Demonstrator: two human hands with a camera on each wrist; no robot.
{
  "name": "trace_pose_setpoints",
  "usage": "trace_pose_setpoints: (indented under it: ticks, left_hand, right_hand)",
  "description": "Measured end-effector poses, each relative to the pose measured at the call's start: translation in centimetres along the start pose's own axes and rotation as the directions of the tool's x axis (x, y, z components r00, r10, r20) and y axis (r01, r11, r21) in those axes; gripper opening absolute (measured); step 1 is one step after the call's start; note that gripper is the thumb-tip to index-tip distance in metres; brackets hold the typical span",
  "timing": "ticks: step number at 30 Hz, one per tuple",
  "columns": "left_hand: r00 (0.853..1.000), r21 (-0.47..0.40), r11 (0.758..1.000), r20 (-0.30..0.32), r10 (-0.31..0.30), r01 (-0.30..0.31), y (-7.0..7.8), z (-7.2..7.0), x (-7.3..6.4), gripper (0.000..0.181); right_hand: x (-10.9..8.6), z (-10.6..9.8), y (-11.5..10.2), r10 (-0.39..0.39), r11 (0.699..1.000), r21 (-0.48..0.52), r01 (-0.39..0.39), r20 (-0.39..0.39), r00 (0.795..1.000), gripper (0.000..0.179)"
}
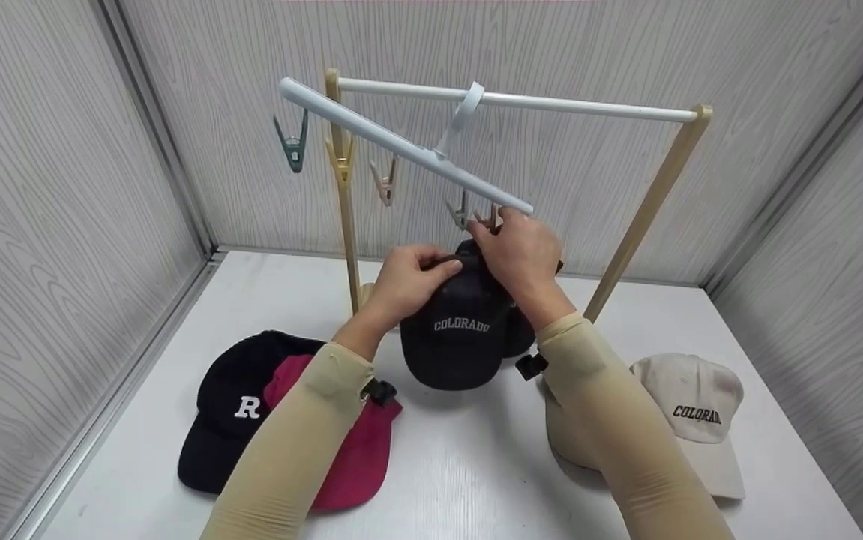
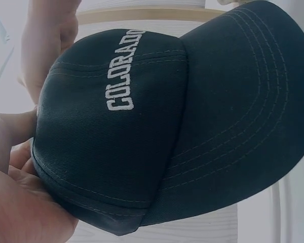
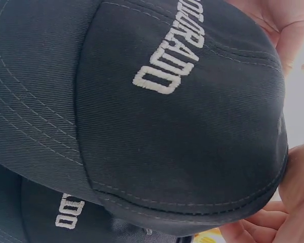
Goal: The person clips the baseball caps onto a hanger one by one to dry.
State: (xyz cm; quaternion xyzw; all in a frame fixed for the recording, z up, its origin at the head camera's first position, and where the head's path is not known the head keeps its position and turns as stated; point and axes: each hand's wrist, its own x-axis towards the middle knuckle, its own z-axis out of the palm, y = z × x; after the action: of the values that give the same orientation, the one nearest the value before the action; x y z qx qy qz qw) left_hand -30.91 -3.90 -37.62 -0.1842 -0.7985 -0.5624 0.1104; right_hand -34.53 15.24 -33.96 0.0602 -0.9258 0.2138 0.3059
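A black cap with white COLORADO lettering hangs brim down under the low end of the pale blue hanger. My left hand pinches the cap's crown at its upper edge, thumb in front. Above it my right hand pinches a pinkish clip at the hanger's end; the clip's jaws are hidden behind the hand. In the right wrist view my right hand is beside the crown's edge. A second dark cap with similar lettering is partly hidden behind the first.
The hanger hooks on the rack's white rail. Green, yellow and pink clips hang along it. Black R and red caps lie left on the white table; a cream cap and a tan cap right.
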Motion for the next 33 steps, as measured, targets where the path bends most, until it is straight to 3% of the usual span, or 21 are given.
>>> trace_pose_setpoints:
  ticks: [13,19,33]
  left_hand:
    - [1.0,0.014,1.0,0.005,0.012,-0.012,-0.26,-0.09,-0.05,0.02]
    - [0.999,0.011,1.0,0.019,-0.026,0.026,-0.32,-0.06,-0.13,0.021]
    - [1.0,0.004,1.0,0.02,-0.002,0.002,-0.3,0.09,-0.01,0.02]
  right_hand:
    - [0.31,0.85,-0.18,-0.028,0.999,0.025,0.029,-0.049,0.998,0.038]
    - [0.36,0.75,0.09,-0.029,0.997,0.071,0.034,-0.071,0.997,0.037]
    - [0.65,0.55,-0.01,-0.014,0.999,0.048,0.017,-0.052,0.999,0.038]
